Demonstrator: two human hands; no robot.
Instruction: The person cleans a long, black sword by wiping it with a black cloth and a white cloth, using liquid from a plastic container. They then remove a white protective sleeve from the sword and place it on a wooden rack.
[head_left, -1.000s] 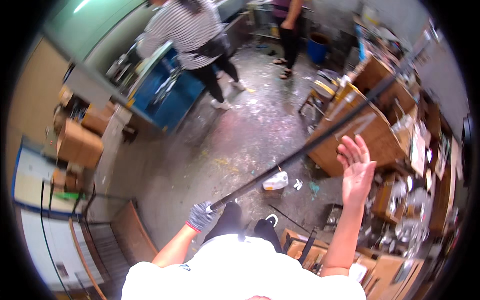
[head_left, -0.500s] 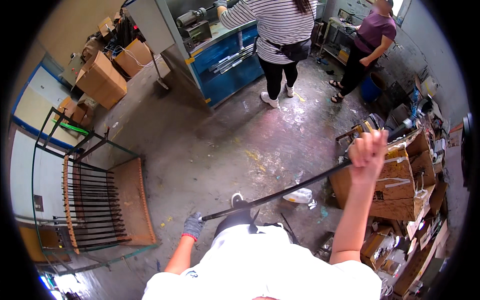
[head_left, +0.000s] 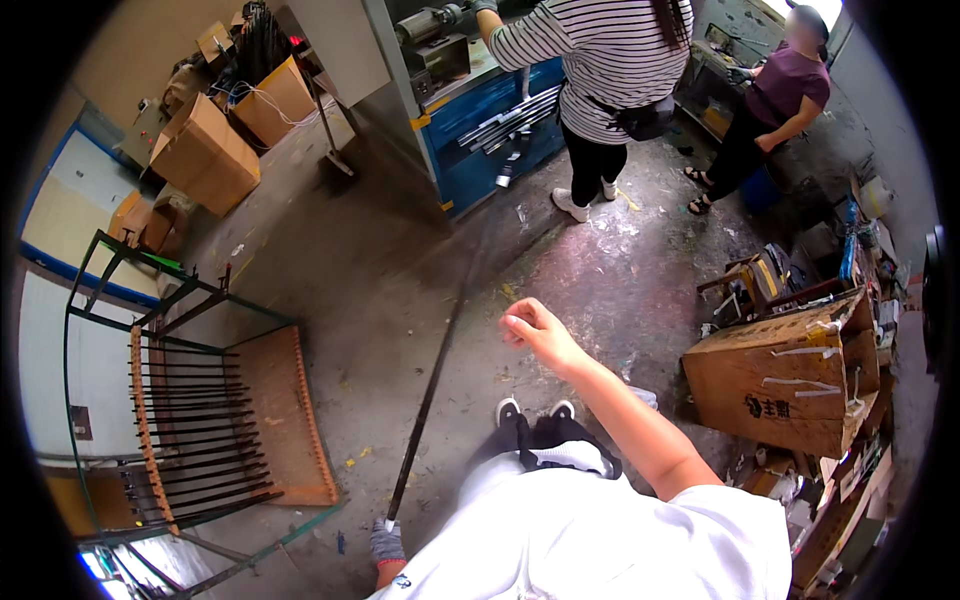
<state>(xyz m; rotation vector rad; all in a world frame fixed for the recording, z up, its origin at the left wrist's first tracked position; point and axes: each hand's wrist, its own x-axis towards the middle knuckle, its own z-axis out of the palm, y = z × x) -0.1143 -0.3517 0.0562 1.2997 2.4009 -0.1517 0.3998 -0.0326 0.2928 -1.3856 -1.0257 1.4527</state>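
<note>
1. Nearest, the left hand in a grey knitted glove with a red cuff has its fingers closed round the near end of a long, thin black rod.
2. The rod slants up and away above the grey floor; its far part blurs before the workbench, and whether it touches anything there I cannot tell.
3. The bare right hand is raised well apart from the rod, its fingers loosely curled, half open and empty.
4. To the left stands a green metal rack with a brown board, slim black rods lying across it.
5. To the right sits a large brown cardboard box with pale tape strips.
6. Farther off, a person in a striped top stands at a blue-fronted workbench.
</note>
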